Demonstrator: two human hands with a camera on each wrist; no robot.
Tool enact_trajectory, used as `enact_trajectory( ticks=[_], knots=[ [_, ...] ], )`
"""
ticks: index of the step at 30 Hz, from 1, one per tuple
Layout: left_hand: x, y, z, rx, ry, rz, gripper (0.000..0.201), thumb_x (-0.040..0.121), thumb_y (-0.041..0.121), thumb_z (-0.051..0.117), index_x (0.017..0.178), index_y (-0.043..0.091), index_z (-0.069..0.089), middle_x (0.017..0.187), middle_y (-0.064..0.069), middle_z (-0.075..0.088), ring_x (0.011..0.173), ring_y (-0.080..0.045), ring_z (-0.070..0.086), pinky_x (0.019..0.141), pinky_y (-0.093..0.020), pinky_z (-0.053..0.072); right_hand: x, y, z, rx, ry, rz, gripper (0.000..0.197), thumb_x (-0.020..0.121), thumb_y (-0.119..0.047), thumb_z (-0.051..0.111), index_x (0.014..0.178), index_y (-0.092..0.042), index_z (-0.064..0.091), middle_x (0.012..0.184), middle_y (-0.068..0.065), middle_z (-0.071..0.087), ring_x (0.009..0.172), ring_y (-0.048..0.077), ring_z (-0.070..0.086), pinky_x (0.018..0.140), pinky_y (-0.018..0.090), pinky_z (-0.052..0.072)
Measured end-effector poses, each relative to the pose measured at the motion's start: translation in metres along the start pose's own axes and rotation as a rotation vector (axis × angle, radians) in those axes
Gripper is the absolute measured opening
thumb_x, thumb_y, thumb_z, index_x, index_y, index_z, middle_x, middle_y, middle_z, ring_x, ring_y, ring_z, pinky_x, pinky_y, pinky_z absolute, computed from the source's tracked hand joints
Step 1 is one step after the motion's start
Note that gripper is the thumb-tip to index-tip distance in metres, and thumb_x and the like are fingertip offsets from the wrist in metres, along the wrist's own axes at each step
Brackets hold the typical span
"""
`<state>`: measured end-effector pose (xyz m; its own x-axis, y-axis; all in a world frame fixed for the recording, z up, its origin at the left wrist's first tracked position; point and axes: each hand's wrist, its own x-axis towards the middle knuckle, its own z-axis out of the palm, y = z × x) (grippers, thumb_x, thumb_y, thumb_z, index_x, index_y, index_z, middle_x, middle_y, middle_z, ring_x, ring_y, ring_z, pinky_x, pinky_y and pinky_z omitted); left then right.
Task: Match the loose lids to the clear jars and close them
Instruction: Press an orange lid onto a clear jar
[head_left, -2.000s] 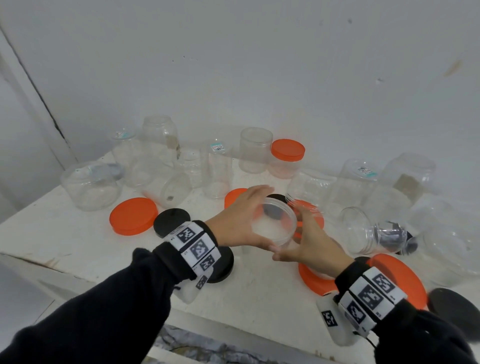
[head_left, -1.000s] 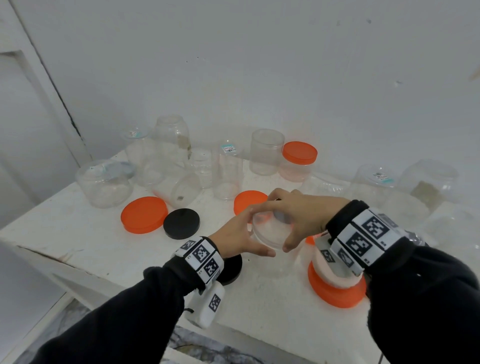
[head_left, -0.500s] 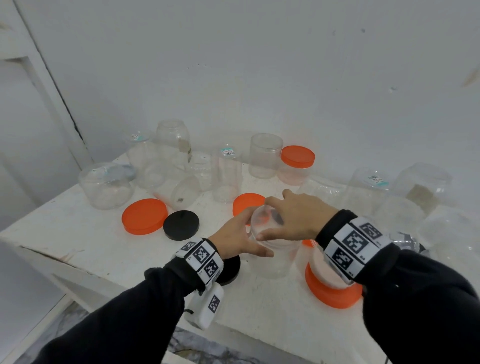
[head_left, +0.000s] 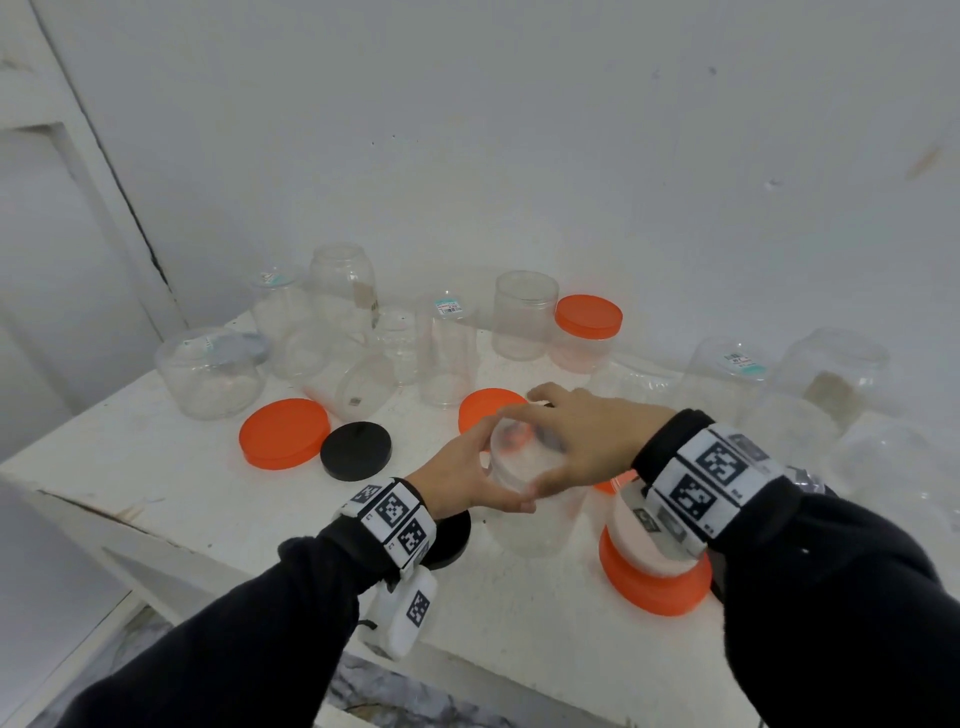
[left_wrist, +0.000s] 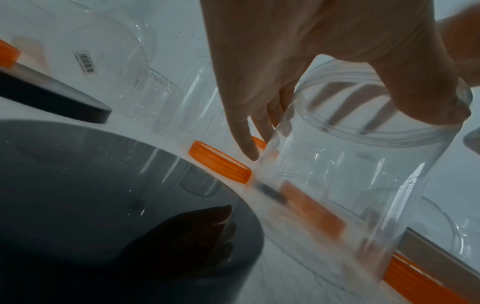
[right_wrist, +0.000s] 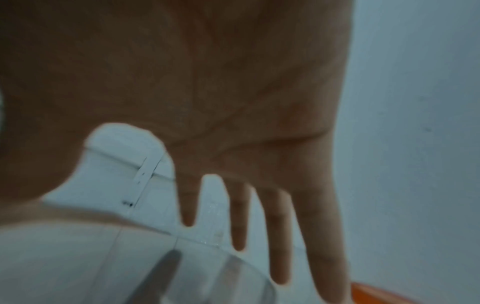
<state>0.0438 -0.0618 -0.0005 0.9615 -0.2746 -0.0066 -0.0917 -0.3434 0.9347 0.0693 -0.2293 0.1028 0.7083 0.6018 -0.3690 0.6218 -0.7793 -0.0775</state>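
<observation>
1. Two hands meet at one clear jar (head_left: 537, 512) standing upright on the white table (head_left: 171, 483).
2. Left hand (head_left: 457, 475) grips its side.
3. Right hand (head_left: 587, 441) clasps the clear lid (head_left: 524, 452) on top.

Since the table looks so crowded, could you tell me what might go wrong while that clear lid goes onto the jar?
1. The clear lid may not match this jar; it could cross-thread or sit loose.
2. The right hand presses from above while the left hand steadies; the light jar might tip.
3. The orange lid and black lid lie close and could get knocked.
</observation>
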Motion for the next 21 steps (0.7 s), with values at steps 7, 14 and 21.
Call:
enact_trajectory(
  ticks=[7,14,21],
  knots=[
    [0.0,0.002,0.001,0.011,0.004,-0.008,0.093,0.049,0.037,0.084,0.13,0.038,0.039,0.123,0.016,0.053,0.115,0.003,0.047,0.092,-0.02,0.044,-0.001,-0.002,0.003,-0.045,0.091,0.05,0.084,0.073,-0.06,0.067,0.142,-0.029,0.03,0.128,0.003,0.039,0.103,0.02,0.049,0.086,0.031,0.045],
    [-0.002,0.006,0.002,0.02,0.006,-0.027,0.091,0.044,0.046,0.081,0.125,0.042,0.039,0.127,0.016,0.05,0.122,-0.001,0.044,0.098,-0.025,0.041,0.001,0.002,0.009,-0.019,0.05,-0.106,0.077,0.083,-0.052,0.06,0.145,-0.043,0.016,0.155,-0.001,0.013,0.131,0.029,0.033,0.105,0.045,0.035],
    [-0.003,0.011,0.006,0.018,0.027,-0.042,0.084,0.039,0.045,0.082,0.113,0.047,0.042,0.122,0.018,0.052,0.12,-0.001,0.045,0.097,-0.023,0.041,0.001,0.003,0.013,-0.052,0.146,-0.104,0.069,0.08,-0.06,0.056,0.141,-0.047,0.025,0.136,0.0,0.038,0.113,0.026,0.044,0.089,0.036,0.044]
  ],
)
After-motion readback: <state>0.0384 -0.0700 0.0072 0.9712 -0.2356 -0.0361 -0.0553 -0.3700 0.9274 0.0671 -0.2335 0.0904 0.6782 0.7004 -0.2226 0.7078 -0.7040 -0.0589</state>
